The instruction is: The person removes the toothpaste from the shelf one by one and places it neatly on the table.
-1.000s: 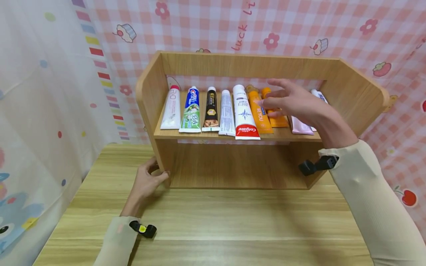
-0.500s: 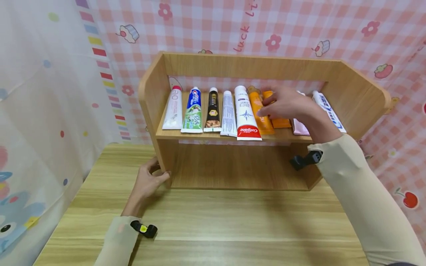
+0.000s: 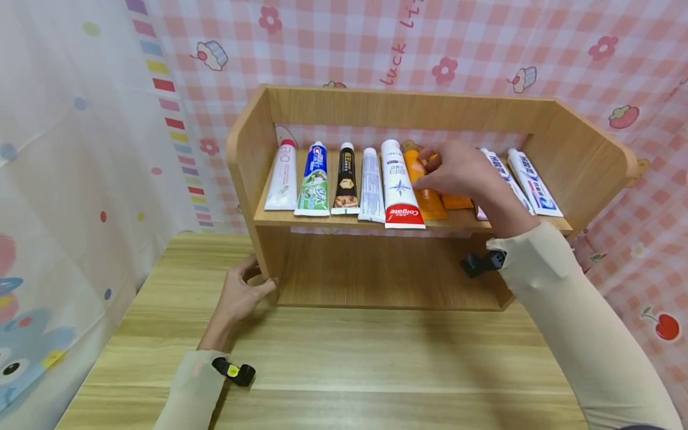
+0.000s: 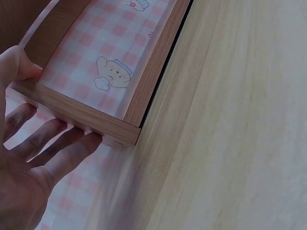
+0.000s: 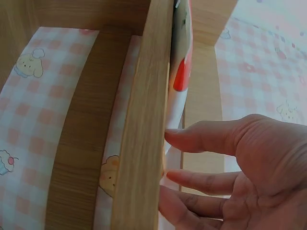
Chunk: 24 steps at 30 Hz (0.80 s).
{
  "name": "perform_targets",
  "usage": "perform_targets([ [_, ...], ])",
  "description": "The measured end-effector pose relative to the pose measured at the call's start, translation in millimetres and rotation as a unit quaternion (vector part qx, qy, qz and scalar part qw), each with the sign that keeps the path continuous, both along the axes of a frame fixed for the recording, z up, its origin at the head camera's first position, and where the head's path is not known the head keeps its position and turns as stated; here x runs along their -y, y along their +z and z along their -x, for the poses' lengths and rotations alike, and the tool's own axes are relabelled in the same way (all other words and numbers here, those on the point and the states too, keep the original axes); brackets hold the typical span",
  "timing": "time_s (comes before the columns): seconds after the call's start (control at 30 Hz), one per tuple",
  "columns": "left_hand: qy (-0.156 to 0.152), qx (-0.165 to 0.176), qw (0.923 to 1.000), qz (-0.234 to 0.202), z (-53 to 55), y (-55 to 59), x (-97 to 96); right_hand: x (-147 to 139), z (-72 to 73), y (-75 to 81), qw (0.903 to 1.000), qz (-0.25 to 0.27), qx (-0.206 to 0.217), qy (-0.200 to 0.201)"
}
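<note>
My left hand (image 3: 239, 292) grips the lower left side panel of a two-tier wooden shelf (image 3: 408, 101). In the left wrist view its thumb lies inside the panel, its fingers (image 4: 67, 155) outside. On the upper tier my right hand (image 3: 459, 170) pinches an orange toothpaste tube (image 3: 432, 208), thumb at its left edge; the hand covers part of it. Close on the left lies a white Colgate tube (image 3: 399, 185); a second orange tube (image 3: 457, 202) is partly hidden under the hand. From the right wrist, thumb and fingertips (image 5: 175, 139) show behind the tier's front edge (image 5: 144, 115).
Left of the Colgate tube lie a white-and-grey tube (image 3: 371, 188), a black one (image 3: 346, 179), a Crest tube (image 3: 316, 179) and a pink-capped tube (image 3: 283, 179). Two white-and-blue tubes (image 3: 537, 185) lie at the right end. The shelf stands on a wooden table (image 3: 344, 364).
My right hand has come down and left onto the orange tube, whose capped end has shifted slightly left. More of the tubes at the right end shows. My left hand keeps its grip.
</note>
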<state>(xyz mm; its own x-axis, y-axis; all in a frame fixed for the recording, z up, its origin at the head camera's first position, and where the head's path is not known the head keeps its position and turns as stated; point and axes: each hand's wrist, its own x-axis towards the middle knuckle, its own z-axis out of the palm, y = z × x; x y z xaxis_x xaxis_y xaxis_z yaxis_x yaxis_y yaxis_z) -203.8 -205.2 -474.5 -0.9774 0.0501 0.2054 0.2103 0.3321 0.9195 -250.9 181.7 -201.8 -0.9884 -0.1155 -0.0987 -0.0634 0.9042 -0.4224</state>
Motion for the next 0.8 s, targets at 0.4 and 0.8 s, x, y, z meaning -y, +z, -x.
perform_targets([
  [0.4, -0.003, 0.002, 1.0000, 0.000, 1.6, -1.8, 1.9, 10.3, -5.0, 3.0, 0.9972, -0.072, -0.014, 0.016],
  [0.8, 0.002, 0.002, 1.0000, 0.008, -0.4, -1.3, 0.7, 4.3, 2.4, 0.0, 0.9999, 0.009, 0.010, -0.006],
])
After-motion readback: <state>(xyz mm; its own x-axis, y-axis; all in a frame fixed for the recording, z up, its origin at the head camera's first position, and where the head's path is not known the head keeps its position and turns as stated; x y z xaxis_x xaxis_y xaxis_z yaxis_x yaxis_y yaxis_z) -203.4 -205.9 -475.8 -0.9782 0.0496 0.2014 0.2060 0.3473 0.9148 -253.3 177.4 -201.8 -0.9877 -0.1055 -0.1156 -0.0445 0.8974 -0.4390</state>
